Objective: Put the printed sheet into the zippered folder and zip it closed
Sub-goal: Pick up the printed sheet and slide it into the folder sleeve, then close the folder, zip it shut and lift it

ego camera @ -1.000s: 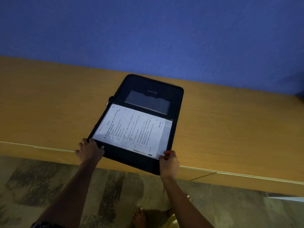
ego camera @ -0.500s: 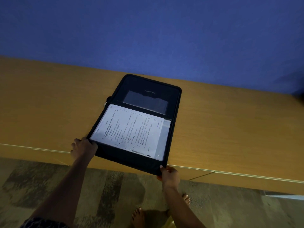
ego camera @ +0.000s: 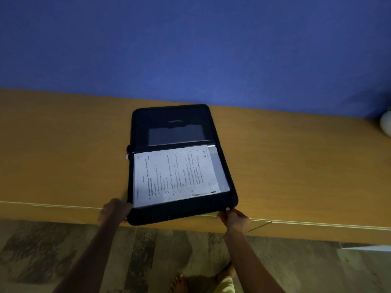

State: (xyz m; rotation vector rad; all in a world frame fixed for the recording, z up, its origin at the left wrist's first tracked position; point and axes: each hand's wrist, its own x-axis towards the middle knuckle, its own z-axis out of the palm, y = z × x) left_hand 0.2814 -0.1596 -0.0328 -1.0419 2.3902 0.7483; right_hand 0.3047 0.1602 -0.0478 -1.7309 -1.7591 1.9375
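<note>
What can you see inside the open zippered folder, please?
A printed sheet lies on the near half of the zippered folder. The far half shows a dark pocket. Anything under the sheet or in the pocket is hidden.

Matt black fabric folder [ego camera: 169,125], white paper sheet [ego camera: 173,174] under glossy clear plastic, smooth wood-look desk [ego camera: 63,155]

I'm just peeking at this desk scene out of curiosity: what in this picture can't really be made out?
- Head view: the text on the printed sheet is too small and blurred to read.
- The small logo inside the zippered folder is illegible in the dim light.
- The left hand and right hand have fingertips tucked under the folder's near corners.
- A white object is cut off by the right edge.
</note>
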